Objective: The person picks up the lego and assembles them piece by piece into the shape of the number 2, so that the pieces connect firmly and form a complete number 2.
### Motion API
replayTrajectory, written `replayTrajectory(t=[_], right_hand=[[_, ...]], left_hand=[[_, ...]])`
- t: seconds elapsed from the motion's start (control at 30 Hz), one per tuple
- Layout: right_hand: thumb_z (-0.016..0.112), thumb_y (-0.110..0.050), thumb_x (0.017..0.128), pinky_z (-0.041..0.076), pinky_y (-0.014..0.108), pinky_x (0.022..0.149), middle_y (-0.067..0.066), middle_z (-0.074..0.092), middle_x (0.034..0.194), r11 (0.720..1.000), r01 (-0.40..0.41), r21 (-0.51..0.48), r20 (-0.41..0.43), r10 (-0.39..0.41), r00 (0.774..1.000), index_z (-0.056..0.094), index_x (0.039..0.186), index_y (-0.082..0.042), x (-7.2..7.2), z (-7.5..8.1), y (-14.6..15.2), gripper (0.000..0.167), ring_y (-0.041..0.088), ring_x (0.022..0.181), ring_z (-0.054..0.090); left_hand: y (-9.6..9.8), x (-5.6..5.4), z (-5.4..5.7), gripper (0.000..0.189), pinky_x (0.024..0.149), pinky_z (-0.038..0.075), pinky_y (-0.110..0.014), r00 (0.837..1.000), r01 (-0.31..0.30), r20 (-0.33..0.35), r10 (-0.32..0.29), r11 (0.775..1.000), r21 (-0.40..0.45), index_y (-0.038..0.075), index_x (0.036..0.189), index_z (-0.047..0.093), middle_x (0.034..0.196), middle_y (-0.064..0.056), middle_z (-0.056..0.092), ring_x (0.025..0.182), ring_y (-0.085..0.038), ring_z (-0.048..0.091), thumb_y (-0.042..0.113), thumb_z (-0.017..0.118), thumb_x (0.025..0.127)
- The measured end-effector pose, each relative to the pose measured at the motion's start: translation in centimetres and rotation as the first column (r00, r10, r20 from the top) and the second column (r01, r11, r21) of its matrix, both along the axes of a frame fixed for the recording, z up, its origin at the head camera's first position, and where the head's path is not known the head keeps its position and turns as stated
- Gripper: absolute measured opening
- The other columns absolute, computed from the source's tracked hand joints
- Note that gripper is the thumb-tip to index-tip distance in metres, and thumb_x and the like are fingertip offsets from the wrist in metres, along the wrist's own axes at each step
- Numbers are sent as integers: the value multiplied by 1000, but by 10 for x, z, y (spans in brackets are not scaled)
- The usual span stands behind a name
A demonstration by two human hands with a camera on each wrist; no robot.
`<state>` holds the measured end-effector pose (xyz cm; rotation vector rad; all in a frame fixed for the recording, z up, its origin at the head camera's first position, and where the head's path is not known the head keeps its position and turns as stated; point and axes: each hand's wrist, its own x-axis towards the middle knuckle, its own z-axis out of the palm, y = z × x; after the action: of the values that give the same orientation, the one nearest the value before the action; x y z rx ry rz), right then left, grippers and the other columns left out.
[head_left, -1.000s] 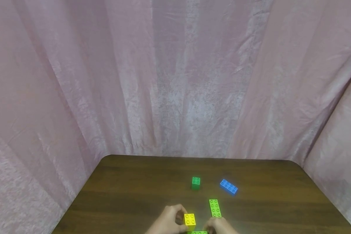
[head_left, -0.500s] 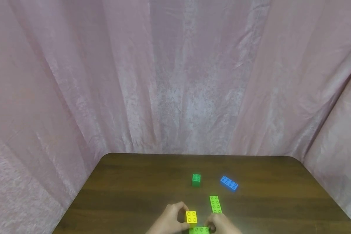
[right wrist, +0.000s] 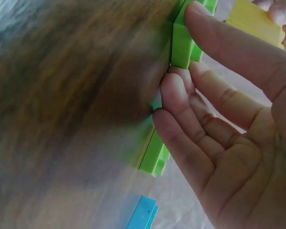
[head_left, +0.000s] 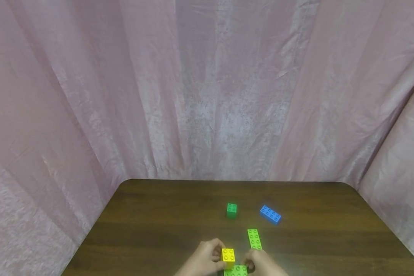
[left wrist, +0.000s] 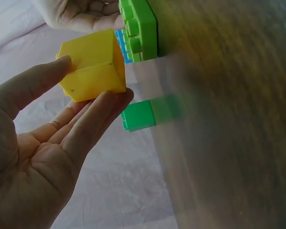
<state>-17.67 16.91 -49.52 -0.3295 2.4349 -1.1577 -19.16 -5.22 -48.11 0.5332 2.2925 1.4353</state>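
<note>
My left hand [head_left: 202, 258] pinches a yellow two-by-two toy building brick [head_left: 228, 257] between thumb and fingertips. In the left wrist view the yellow brick [left wrist: 93, 64] is tilted and held off the table. A lime green brick [head_left: 240, 270] lies at the bottom edge of the head view, and the yellow one overlaps its left end there. My right hand [head_left: 261, 263] grips this lime brick from the right; in the right wrist view the thumb lies over the lime brick [right wrist: 182, 45] with fingers against its end, close to the tabletop.
A second lime green brick [head_left: 254, 238] lies just beyond my right hand. Farther back on the dark wooden table [head_left: 158, 214] are a small green brick [head_left: 232, 211] and a blue brick [head_left: 270, 214]. Pink curtains [head_left: 207, 96] hang around the table.
My left hand has shifted slightly right with the yellow brick, towards the held lime brick. More of that lime brick shows as the head view has tilted down a little.
</note>
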Motion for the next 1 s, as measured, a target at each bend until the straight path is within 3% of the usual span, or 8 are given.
replayTrajectory(t=[0.17, 0.5, 0.73, 1.0], right_hand=[[81, -6, 72, 57, 42, 69, 4, 63, 82, 1000, 19, -17, 21, -18, 1000, 70, 92, -5, 1, -1, 0, 23, 21, 78, 58], [78, -1, 74, 55, 38, 67, 3, 64, 78, 999, 30, -29, 30, -29, 999, 71, 89, -5, 2, 1, -2, 18, 20, 76, 58], [76, 2, 73, 56, 40, 67, 4, 65, 80, 999, 33, -29, 29, -33, 999, 70, 91, -4, 2, 2, -4, 20, 21, 77, 59], [78, -1, 72, 56, 41, 68, 4, 64, 80, 999, 43, -1, 26, -43, 999, 71, 93, -3, 2, 2, -3, 22, 21, 77, 58]], left_hand=[[3, 3, -5, 23, 78, 61, -35, 1000, -1, 18, 1, 1000, 7, 4, 97, 60, 92, -10, 69, 86, -22, 69, 0, 72, 77], [5, 4, -8, 23, 82, 61, -39, 999, 12, 47, -12, 1000, 9, 5, 98, 58, 95, -10, 67, 91, -28, 69, 1, 71, 79], [7, 5, -9, 22, 80, 61, -40, 997, 23, 72, -24, 1000, 12, 6, 97, 57, 92, -9, 67, 88, -25, 69, -1, 69, 79], [10, 6, -9, 22, 80, 61, -43, 995, 25, 96, -26, 1000, 6, 5, 97, 57, 94, -10, 67, 91, -31, 69, -2, 69, 80]])
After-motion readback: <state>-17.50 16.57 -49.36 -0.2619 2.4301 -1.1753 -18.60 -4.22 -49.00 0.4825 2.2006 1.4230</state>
